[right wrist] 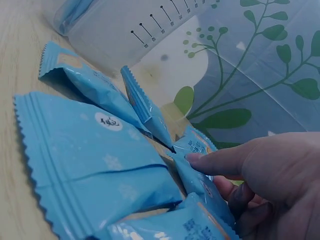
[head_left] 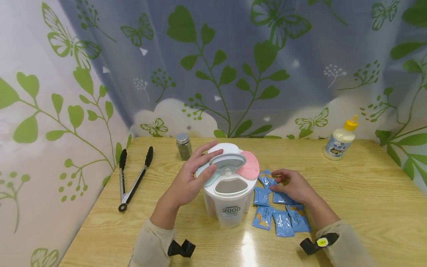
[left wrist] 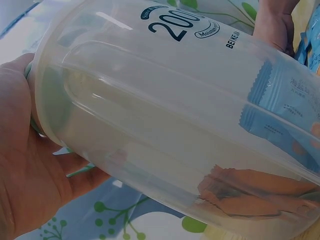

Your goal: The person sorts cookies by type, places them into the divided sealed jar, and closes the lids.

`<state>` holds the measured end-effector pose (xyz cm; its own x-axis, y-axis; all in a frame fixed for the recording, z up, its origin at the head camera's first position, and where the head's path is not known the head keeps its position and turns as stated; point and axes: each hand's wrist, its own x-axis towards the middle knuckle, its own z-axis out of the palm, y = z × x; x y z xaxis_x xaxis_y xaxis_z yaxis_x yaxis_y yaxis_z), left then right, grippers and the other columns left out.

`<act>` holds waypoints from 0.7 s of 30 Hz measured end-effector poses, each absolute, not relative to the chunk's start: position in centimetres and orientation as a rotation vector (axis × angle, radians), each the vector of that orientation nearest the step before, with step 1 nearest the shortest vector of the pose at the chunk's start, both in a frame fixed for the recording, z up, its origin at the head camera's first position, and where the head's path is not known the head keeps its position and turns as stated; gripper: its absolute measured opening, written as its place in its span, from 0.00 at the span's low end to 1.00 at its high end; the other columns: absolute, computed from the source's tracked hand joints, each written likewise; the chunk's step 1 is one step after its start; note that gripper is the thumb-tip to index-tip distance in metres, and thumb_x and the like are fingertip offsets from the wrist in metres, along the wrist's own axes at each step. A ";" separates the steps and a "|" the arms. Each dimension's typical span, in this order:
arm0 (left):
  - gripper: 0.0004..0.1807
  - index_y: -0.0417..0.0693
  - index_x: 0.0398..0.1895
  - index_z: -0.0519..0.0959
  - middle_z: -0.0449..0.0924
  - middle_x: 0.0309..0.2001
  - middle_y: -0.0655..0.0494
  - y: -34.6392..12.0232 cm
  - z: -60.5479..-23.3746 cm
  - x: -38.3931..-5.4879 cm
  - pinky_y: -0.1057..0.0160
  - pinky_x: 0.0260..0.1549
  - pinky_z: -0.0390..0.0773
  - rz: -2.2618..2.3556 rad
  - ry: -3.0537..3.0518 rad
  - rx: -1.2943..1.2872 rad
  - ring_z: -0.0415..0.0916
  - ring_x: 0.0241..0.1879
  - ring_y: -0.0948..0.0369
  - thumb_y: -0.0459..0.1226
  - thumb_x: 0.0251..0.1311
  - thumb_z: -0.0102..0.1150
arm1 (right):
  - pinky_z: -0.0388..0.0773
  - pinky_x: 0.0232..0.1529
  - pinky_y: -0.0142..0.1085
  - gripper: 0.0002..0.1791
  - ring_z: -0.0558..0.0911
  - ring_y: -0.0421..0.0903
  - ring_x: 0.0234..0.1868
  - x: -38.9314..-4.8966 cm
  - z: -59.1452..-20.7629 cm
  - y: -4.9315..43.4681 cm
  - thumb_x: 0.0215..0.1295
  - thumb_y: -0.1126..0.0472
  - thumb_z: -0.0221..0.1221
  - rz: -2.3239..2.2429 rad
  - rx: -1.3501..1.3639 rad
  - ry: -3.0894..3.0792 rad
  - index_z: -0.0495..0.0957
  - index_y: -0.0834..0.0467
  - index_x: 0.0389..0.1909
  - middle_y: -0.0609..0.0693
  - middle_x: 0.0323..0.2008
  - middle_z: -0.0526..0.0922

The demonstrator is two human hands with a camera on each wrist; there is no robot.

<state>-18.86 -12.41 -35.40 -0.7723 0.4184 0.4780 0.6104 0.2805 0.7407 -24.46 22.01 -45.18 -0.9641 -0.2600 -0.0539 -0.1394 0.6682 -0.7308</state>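
A clear storage container (head_left: pixel 231 215) stands upright, with a white lid (head_left: pixel 200 187) carrying pastel flaps. One grey-white flap (head_left: pixel 230 161) is raised above an opening (head_left: pixel 231 186). My left hand (head_left: pixel 191 178) grips the lid's left side, its thumb beside that flap. In the left wrist view, a blue packet (left wrist: pixel 282 107) and brown-orange packets (left wrist: pixel 250 192) show through the wall. My right hand (head_left: pixel 295 185) is at several blue snack packets (head_left: pixel 282 223) right of the container. Its thumb touches one packet (right wrist: pixel 207 190); the other fingers bend beside it, partly hidden.
Black-and-steel tongs (head_left: pixel 131 185) lie spread at the left. A small spice jar (head_left: pixel 184 147) with a silver cap stands behind the container. At the back right is a yellow-capped bottle (head_left: pixel 338 142). Patterned curtain (head_left: pixel 233 74) borders the wooden table (head_left: pixel 160 155).
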 end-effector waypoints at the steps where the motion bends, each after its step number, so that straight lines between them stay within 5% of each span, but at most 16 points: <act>1: 0.22 0.53 0.70 0.72 0.57 0.77 0.61 -12.4 -35.4 -18.9 0.40 0.68 0.63 -1.496 -2.357 -0.959 0.54 0.76 0.57 0.42 0.75 0.48 | 0.74 0.48 0.43 0.28 0.80 0.50 0.45 -24.5 -45.2 22.0 0.62 0.58 0.69 -1.175 -0.328 2.729 0.77 0.66 0.60 0.56 0.42 0.84; 14: 0.22 0.54 0.70 0.72 0.57 0.77 0.61 -12.4 -35.3 -18.8 0.39 0.68 0.62 -1.498 -2.356 -0.956 0.54 0.76 0.57 0.43 0.75 0.48 | 0.76 0.43 0.39 0.15 0.79 0.47 0.40 -24.4 -45.2 21.8 0.70 0.61 0.61 -1.192 -0.249 2.752 0.81 0.66 0.52 0.54 0.38 0.84; 21: 0.22 0.54 0.70 0.72 0.57 0.77 0.61 -12.4 -35.3 -18.9 0.39 0.68 0.62 -1.490 -2.354 -0.963 0.55 0.76 0.56 0.43 0.75 0.48 | 0.76 0.53 0.57 0.36 0.79 0.62 0.57 -24.4 -45.5 21.7 0.62 0.49 0.68 -1.147 -0.354 2.853 0.72 0.62 0.67 0.65 0.55 0.80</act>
